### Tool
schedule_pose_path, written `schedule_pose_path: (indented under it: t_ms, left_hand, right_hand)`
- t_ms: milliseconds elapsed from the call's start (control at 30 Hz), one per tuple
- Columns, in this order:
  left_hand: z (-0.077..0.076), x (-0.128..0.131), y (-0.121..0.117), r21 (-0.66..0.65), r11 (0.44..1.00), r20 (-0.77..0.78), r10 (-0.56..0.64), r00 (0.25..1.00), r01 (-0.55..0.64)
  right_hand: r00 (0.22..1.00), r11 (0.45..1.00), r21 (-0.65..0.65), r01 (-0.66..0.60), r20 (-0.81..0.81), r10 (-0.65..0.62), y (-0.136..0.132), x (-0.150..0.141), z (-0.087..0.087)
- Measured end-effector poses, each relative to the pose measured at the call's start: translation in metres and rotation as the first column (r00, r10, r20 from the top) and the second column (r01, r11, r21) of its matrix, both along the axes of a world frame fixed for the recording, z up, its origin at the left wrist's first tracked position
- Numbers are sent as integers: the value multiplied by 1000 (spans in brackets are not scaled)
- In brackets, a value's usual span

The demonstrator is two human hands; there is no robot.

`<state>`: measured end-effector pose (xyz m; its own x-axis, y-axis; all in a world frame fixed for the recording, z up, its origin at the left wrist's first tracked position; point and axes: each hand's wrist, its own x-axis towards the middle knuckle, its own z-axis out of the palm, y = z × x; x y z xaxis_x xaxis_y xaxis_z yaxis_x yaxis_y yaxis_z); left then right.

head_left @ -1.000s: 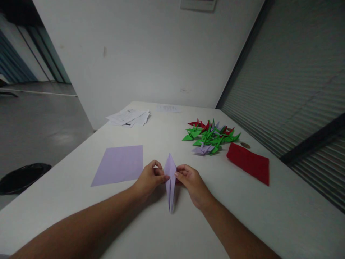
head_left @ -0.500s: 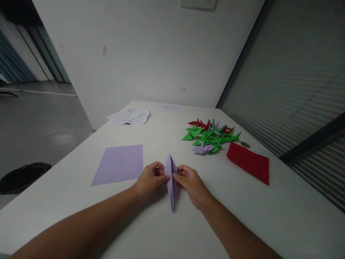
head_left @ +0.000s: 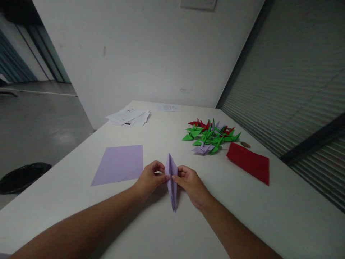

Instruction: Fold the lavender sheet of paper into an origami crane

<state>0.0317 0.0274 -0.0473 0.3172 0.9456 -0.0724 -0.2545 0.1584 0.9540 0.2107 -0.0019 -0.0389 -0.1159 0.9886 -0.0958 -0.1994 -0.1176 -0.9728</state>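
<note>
A narrow, diamond-shaped piece of folded purple origami paper (head_left: 171,165) points away from me, its split tips toward me. My left hand (head_left: 152,178) pinches its left edge, thumb on top and fingers curled beside it. On the opposite edge, my right hand (head_left: 191,182) grips with its thumb near the centre crease. Both hands are closed on the paper at about mid-length. A flat purple sheet (head_left: 120,164) lies just left of my left hand.
Several folded paper cranes (head_left: 208,136) in green, red and purple are heaped at the right back. Beside them lie red paper (head_left: 249,161) and a small round brown object (head_left: 245,144). Printed papers (head_left: 129,116) rest at the far left. A black-lined bin (head_left: 24,176) stands left of the white table (head_left: 151,230).
The folded purple paper has turned very slightly between my fingers, its near tips shifting a little to the right. My hands hold almost the same place.
</note>
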Motion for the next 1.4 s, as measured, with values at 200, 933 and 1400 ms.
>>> schedule_pose_path:
  t_ms: [200,933,1400]
  left_hand:
    - [1,2,0,27,1000,-55,0,999,2]
    - [7,0,-3,21,992,-33,-120,992,121]
    - [5,0,-2,-96,990,129,-89,988,102]
  right_hand:
    - [999,999,39,-16,42,14,-1,-1,-2]
    - [997,995,99,13,69,-20,1,-2,-3]
    - [1000,998,65,11,19,-12,-3,-2,1]
